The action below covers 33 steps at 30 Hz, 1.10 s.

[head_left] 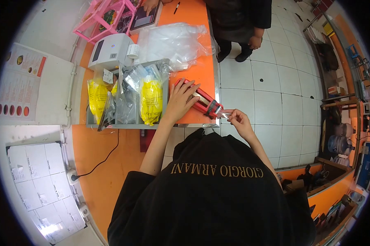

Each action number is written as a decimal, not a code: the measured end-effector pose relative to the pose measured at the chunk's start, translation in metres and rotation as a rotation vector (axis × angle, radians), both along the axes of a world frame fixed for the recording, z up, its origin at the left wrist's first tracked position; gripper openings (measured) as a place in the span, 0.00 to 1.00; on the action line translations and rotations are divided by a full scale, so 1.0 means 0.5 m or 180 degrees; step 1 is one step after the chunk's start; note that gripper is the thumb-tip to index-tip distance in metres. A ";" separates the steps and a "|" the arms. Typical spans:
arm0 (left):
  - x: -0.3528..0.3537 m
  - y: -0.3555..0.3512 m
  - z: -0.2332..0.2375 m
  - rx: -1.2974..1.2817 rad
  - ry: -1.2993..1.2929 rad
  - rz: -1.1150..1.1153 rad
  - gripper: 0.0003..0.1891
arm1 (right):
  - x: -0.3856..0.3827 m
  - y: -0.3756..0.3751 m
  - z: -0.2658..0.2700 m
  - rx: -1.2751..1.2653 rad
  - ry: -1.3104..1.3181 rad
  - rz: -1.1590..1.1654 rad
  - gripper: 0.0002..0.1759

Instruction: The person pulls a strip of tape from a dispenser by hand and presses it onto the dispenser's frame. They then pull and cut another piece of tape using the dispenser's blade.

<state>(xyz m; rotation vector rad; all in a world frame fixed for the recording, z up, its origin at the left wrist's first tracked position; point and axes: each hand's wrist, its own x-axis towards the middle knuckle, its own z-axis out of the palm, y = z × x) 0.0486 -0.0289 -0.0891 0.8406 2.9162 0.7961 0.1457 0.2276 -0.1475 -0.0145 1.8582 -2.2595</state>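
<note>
A long red tape dispenser point(208, 104) lies at a slant on the orange table, near its right front corner. My left hand point(180, 100) rests over its far part, the fingers laid across the top and gripping it. At the dispenser's near end, my right hand point(239, 122) pinches a short piece of clear tape point(225, 115) between thumb and fingertips. Left of my left hand, a yellow plastic bag with dark print point(151, 100) stands in a grey divided bin point(129, 126). The roll inside the dispenser is partly hidden by my fingers.
Clear plastic bags point(170, 43) lie behind the bin, beside a white label printer point(110, 51). A pink basket rack point(105, 18) and a tablet point(146, 17) are farther back. Another person point(240, 20) stands at the table's far right side. Drawers point(328, 180) are at right.
</note>
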 end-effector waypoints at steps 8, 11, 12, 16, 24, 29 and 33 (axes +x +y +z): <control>0.053 0.087 0.045 0.0356 0.0479 -0.0039 0.36 | -0.002 0.016 -0.002 0.1018 -0.0115 -0.0213 0.06; 0.069 0.125 0.024 0.0453 0.0512 -0.0056 0.40 | -0.006 0.017 0.002 0.1226 -0.0149 -0.0083 0.08; 0.066 0.128 0.018 0.0469 0.0526 -0.0004 0.41 | -0.004 0.011 0.019 0.1128 -0.0203 -0.0158 0.08; 0.057 0.121 0.006 0.0365 0.0491 0.0098 0.43 | -0.016 0.011 0.036 0.0952 -0.0280 0.0108 0.11; 0.060 0.122 0.004 0.0266 0.0548 0.0155 0.43 | -0.038 -0.005 0.044 0.0301 -0.0601 0.0211 0.15; 0.063 0.126 0.007 0.0290 0.0619 0.0129 0.42 | -0.046 -0.017 0.056 0.0451 -0.0619 0.0158 0.12; 0.069 0.123 0.013 0.0482 0.0607 0.0122 0.40 | -0.045 -0.023 0.038 0.0907 0.0020 0.0253 0.07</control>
